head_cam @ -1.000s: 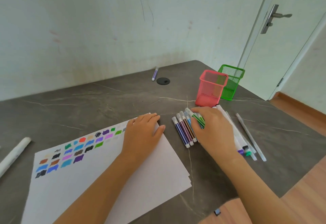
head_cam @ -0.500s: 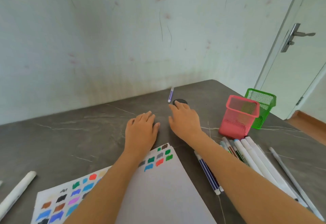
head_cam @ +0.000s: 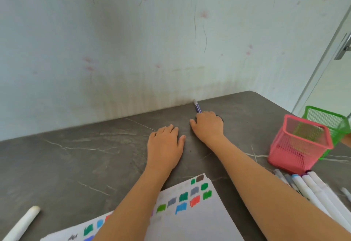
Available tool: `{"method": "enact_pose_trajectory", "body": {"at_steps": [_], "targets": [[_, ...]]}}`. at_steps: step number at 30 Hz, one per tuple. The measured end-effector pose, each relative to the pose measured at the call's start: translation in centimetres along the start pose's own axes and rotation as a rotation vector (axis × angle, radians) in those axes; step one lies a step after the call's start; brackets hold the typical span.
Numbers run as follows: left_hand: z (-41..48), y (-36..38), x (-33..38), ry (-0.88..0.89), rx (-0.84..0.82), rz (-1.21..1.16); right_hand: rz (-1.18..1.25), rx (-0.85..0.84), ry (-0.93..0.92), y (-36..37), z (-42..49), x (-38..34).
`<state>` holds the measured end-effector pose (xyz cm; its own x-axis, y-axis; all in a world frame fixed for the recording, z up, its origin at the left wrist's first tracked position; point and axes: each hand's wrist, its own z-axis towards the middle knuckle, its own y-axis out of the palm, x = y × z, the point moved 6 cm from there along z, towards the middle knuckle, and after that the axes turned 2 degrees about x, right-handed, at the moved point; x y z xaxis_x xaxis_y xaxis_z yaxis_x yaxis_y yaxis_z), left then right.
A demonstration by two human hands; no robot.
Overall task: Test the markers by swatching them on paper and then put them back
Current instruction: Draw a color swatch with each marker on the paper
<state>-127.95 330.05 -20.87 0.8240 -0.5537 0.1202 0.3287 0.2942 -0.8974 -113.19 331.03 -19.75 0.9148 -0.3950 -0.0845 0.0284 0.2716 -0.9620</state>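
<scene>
A: What has changed on the counter (head_cam: 76, 164)?

B: The person's right grip (head_cam: 207, 124) has left the bunch of markers (head_cam: 313, 189) by the right edge and reached to the back edge, where a stray purple marker (head_cam: 197, 107) lies with its far end by the wall. The left grip (head_cam: 165, 143) has slid off the paper (head_cam: 190, 221) and lies flat on bare counter, fingers straight, holding nothing.

A: Does the right grip have the marker?

B: Its fingers curl round the near end, and the rest pokes out past the knuckles toward the wall. Whether it is lifted cannot be told.

A: And for the task?

B: Probably the stray is being fetched, either to swatch on the paper or to drop in the pink basket (head_cam: 300, 143) near the right edge. Either way, it must come back toward the front.
</scene>
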Motion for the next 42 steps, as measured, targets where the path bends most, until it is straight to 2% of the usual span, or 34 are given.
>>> {"method": "enact_pose_trajectory", "body": {"at_steps": [6,12,18,22,27,34,37,42], "targets": [[-0.2,0.1,-0.1,-0.016,-0.014,-0.013,0.09,0.045,0.007,-1.9,-0.7,0.3],[-0.7,-1.8,-0.9,-0.03,-0.001,-0.106,0.661,0.177,0.135,-3.4,-3.7,1.6],[-4.5,-5.8,-3.9,-0.047,0.071,-0.114,1.238,0.053,0.236,-4.7,-9.0,0.9],[-8.8,-8.0,-5.5,-0.037,0.037,-0.188,1.45,-0.023,0.287,-5.8,-12.9,-0.1],[-15.0,-10.9,-5.8,-0.087,0.006,-0.317,1.573,-0.148,0.303,-6.4,-17.6,-2.9],[-21.6,-13.6,-6.3,-0.247,0.158,-0.477,1.768,-0.332,0.298,-6.5,-23.3,-7.2],[-22.8,-14.0,-6.3,-0.234,0.22,-0.444,1.678,-0.438,0.261,-6.3,-24.9,-8.8],[-22.9,-13.1,-6.2,-0.204,0.18,-0.43,1.526,-0.465,0.162,-6.2,-25.9,-10.0]]}}
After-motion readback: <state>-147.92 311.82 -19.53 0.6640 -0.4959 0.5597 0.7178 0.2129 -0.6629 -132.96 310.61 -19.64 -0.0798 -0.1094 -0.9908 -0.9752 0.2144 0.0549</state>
